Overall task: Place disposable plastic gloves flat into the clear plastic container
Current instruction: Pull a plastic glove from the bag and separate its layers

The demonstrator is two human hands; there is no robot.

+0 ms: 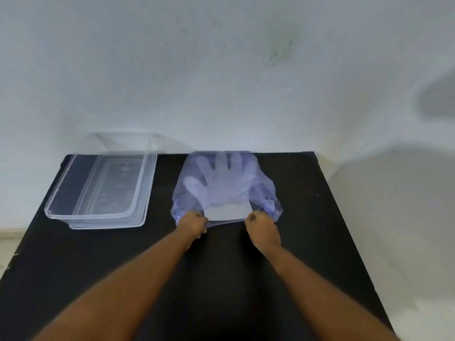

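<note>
The left hand and right hand each pinch the near edge of a thin bluish bag holding filmy gloves, fingers spread flat. It lies on a matte black table against a smudged white wall. The clear rectangular container sits left, apart. No readable writing.

Two bare forearms reach in from the bottom edge, uncovered along all of their visible length, with no sleeves in sight. The left hand and the right hand wear no gloves, rings, watches or bands. One short fingernail shows on the right hand.
</note>
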